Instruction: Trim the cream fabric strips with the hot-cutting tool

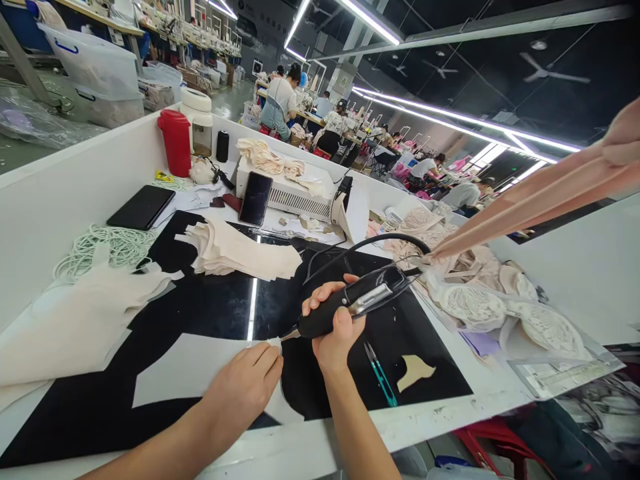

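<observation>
My right hand [336, 331] is wrapped round a black corded handheld tool [323, 316] with a narrow metal tip. That tip points down and left, close to the fingers of my left hand [251, 379]. The left fingers are closed on the edge of a flat white fabric piece [175, 367] lying on the black glossy mat [210, 310]. Whether the tip touches the fabric I cannot tell. A peach fabric strip [520, 193] runs from the tool's rear end up to the right. Teal-handled thread snips [383, 380] and a beige scrap [415, 372] lie right of my right hand.
A stack of cream fabric pieces [240, 250] lies behind my hands, more cream pieces [80, 320] at left beside green cord [107, 250]. A phone [255, 198] leans on a white box [285, 193]. Lace bra parts [475, 303] heap at right. People work at machines beyond the partition.
</observation>
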`<state>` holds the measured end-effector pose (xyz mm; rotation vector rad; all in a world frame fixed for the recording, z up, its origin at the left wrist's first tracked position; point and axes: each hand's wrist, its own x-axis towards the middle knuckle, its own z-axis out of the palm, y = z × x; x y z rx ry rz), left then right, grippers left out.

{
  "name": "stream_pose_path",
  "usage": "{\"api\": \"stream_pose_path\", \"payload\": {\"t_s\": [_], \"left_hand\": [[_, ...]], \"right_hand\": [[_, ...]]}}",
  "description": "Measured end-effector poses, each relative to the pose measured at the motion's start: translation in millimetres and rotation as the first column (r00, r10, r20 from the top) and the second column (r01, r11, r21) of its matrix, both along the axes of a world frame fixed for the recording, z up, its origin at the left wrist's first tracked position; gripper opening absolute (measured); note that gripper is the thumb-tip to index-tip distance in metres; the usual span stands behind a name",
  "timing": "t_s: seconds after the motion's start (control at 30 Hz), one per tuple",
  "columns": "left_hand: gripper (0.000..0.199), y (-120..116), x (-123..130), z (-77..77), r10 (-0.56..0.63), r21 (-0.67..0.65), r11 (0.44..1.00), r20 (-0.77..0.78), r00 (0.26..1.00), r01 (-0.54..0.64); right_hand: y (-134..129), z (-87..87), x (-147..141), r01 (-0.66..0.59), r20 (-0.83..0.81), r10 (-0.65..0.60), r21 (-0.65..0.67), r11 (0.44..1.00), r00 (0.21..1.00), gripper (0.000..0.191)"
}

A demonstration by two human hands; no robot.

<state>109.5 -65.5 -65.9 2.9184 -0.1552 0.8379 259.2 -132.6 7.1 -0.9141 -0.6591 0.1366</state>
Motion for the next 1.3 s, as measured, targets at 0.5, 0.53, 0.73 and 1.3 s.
{"api": "stream_pose_path", "payload": {"t_s": [0.5,0.53,0.73,1.3], "left_hand": [[0.039,-2.7,-5.2,-1.9,0.031,0.033,0.999,-0.067,0.997,-0.029],[0.039,-2.7,-5.3,-2.5,0.033,0.046,0.998,-0.048,0.998,-0.030],[0.042,-0.9,-5.9,-6.8,0.023,0.120,0.993,-0.021,1.000,-0.020],[0.040,0.0,-3.8,-16.0,0.025,0.185,0.982,-0.005,1.000,-0.023]], "right_hand": [[2.5,-6.4,-1.3,0.089,0.077,-0.082,-0.092,0.992,0.994,0.044],[2.5,-6.8,-1.2,0.091,0.078,-0.084,-0.094,0.991,0.993,0.044],[2.3,-7.7,-1.1,0.073,0.076,-0.068,-0.074,0.995,0.995,0.043],[2.5,-3.0,-3.8,0.082,0.064,-0.077,-0.081,0.993,0.995,0.042]]}}
